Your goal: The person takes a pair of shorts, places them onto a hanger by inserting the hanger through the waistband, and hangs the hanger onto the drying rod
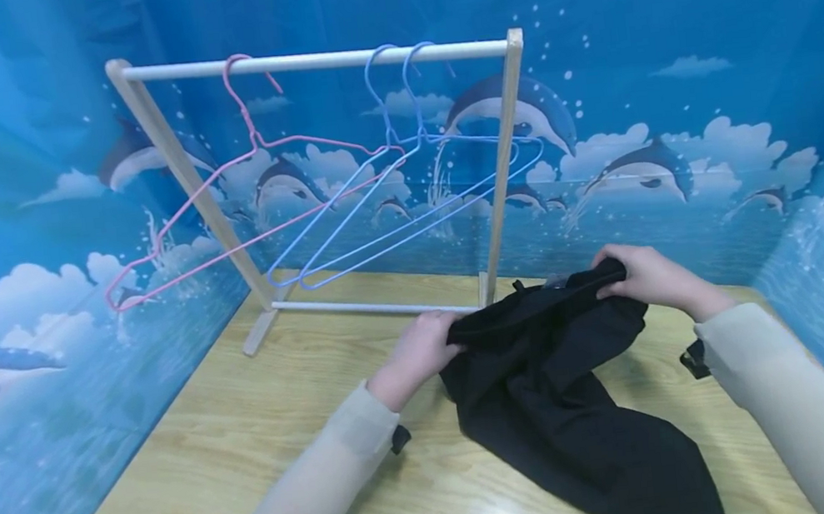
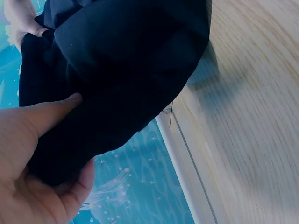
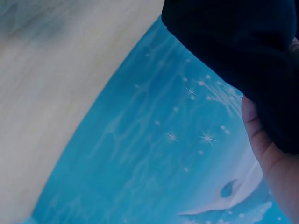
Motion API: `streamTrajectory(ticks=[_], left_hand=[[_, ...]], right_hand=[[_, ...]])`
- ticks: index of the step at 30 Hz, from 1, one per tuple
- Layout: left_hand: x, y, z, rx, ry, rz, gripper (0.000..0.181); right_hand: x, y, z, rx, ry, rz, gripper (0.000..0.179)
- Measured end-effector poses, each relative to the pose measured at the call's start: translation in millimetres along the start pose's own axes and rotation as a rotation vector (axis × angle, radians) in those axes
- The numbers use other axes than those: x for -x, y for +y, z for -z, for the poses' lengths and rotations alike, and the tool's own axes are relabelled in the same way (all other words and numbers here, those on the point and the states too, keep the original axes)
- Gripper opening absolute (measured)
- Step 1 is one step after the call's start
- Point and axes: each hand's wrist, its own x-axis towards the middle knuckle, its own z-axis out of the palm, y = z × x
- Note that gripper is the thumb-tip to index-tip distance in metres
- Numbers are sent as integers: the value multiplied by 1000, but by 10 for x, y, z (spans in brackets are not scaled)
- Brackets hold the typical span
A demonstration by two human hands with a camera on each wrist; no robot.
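Blue dolphin-print backdrop (image 1: 695, 85) around a wood-grain table (image 1: 196, 422), where two hands hold up the edge of a black garment (image 1: 550, 418).
From left to right: one pink hanger (image 1: 251, 130), then two blue hangers (image 1: 420, 122), hang from the white rail (image 1: 316, 61) of a garment rack with wooden posts. Near the foot of its right post, the left hand (image 1: 425, 346) pinches the cloth between thumb and fingers. The garment is plain, dark and softly creased; its upper edge is raised between the hands, and its lower part drapes over the tabletop toward the viewer. The right hand (image 1: 640, 273) grips the edge's other end. Pale sleeves (image 1: 770, 362) cover both forearms. The light tan tabletop shows a bright reflection; white clouds and blue water fill the backdrop.
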Motion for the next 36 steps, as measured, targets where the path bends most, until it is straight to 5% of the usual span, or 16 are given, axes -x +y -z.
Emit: streamTrajectory(ticks=[19,29,36], left_hand=[[-144,-74,-12,373,81,147,32],[-245,26,197,311,179,86,31],[-216,140,362,247,352,-14,27]], right_hand=[[137,-46,354,173,62,7,35],[200,-99,550,161,133,-48,33],[301,-157,705,158,222,-51,35]])
